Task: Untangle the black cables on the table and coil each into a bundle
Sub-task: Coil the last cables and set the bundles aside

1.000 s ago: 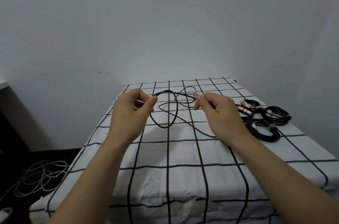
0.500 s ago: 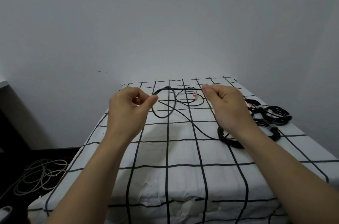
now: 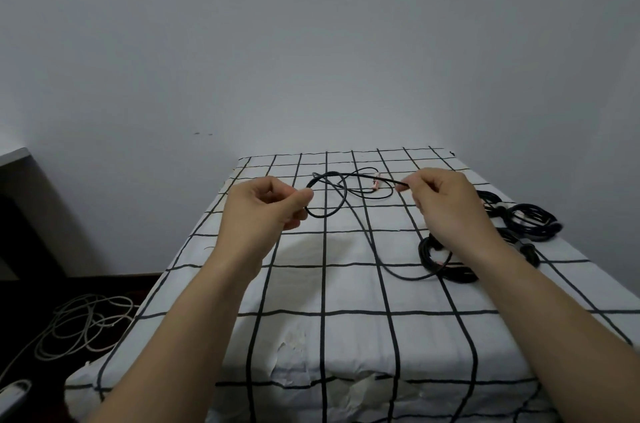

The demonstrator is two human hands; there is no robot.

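Black cable (image 3: 323, 216), one loose one, is getting worked in the air over the far half of the table (image 3: 349, 287). Left hand (image 3: 266, 207) is pinching it between thumb and forefinger, other fingers curled in. Right hand (image 3: 446, 207) is pinching the same strand at the fingertips, so a short run is stretching between the two. The rest is lying on the checked cloth behind the hands in two or three overlapping loops, with a pink tag (image 3: 375, 183) sitting among them. One tail is running toward the near side and curving off to the right.

Progress, my read: well past halfway. Coiled bundles (image 3: 535, 235) are already sitting along the right edge. I'm seeing at least three, but the right arm is covering part of them, so I'm not counting hard. The nearest bundle (image 3: 425, 251) is lying under the right wrist, and the loose tail is ending right against it. Can't tell whether it's joining that coil or just touching it.

Left to do: this one cable. Its loops are crossing each other, so it's looking like untangling first, with no coiling started on it as far as I can see. White cords (image 3: 83, 322) lying on the floor to the left aren't black, so I'm not counting them in the job.
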